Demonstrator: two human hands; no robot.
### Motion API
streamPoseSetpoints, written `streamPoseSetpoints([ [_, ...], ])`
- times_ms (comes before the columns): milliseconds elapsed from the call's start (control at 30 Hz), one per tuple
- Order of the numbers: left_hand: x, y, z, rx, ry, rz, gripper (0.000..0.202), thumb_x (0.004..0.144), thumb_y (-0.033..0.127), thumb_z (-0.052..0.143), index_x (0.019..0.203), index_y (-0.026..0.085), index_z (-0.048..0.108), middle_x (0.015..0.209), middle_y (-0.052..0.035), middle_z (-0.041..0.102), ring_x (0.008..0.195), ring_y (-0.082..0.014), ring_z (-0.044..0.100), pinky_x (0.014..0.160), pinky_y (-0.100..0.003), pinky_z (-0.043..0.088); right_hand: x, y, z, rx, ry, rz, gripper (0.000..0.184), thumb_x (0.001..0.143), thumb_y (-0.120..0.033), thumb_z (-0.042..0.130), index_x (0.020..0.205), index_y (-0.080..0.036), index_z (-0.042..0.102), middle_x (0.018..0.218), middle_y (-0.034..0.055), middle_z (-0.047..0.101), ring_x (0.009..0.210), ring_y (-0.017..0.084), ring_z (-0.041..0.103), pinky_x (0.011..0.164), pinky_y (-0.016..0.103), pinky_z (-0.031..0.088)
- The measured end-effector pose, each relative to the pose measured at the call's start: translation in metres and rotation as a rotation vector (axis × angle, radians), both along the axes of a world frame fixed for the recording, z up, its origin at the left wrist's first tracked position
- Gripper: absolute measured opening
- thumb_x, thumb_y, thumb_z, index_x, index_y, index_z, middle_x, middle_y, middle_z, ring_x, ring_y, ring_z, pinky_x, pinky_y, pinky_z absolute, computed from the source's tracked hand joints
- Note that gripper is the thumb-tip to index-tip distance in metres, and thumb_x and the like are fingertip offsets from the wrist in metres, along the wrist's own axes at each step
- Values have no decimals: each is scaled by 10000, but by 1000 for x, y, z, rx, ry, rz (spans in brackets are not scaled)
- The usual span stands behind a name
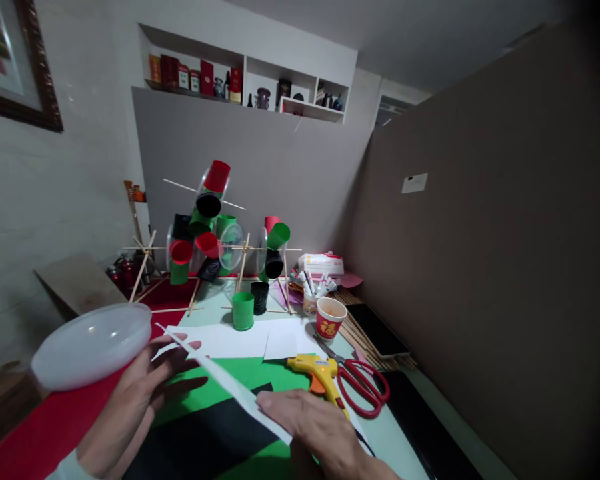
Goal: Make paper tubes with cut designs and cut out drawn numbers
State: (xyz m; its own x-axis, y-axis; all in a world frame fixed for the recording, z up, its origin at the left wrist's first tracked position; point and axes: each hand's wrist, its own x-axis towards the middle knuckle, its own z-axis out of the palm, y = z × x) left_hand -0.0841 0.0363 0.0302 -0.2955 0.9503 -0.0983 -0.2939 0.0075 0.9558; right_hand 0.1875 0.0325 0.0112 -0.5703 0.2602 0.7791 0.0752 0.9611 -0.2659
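Note:
A white sheet of paper [220, 377] is held edge-on between both hands above the desk. My left hand [147, 393] has its fingers spread along the sheet's far end, thumb on top. My right hand [313, 420] grips the near end with fingers closed over it. Under the sheet lie green paper [260, 370] and black paper [205, 440]. More white sheets [235, 340] lie flat behind.
A yellow glue gun [320, 373] and red scissors [363, 387] lie right of my hands. A translucent plastic lid [93, 343] sits left. Behind stand a green paper tube [243, 311], a red-printed paper cup [329, 319], and stick-and-tube models [207, 230]. A phone [377, 330] lies right.

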Motion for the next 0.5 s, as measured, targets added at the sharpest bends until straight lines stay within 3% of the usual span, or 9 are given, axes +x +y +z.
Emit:
streamPoseSetpoints([
  [67,-3,1,0,23,-54,42,658,538,318,912,1143,272,657,1152,-24,776,1091,-272,715,753,-234,644,-1,-3,6,56,-89,-17,462,1081,-277,449,1525,-160,394,1252,180,726,1211,231,681,1015,316,563],
  [133,-4,2,2,35,-112,64,671,507,257,893,1141,220,676,1134,-63,787,1054,-289,727,758,-257,652,0,-7,13,50,-150,-34,405,1091,-255,414,1484,-159,441,1221,168,742,1222,221,675,1035,310,551],
  [267,2,0,9,18,-256,110,423,690,192,722,1112,172,701,1054,-76,804,1018,-255,741,743,-251,651,1,-14,24,0,-232,-79,368,1068,-169,447,1431,-157,507,1248,144,736,1218,195,669,1058,261,519],
  [400,11,-2,13,-11,-338,149,330,856,178,537,1155,170,677,1137,-79,784,1140,-252,702,923,-334,621,-3,-14,21,-33,-240,-77,334,1079,-216,422,1387,-160,538,1180,128,751,1091,203,703,950,262,565],
  [500,15,-8,8,-22,-249,184,353,919,341,509,1210,195,645,1355,-80,689,1329,-289,575,1140,-440,472,-10,-11,7,-73,-209,-95,300,1088,-257,399,1310,-163,579,1053,115,765,951,208,714,838,279,582],
])
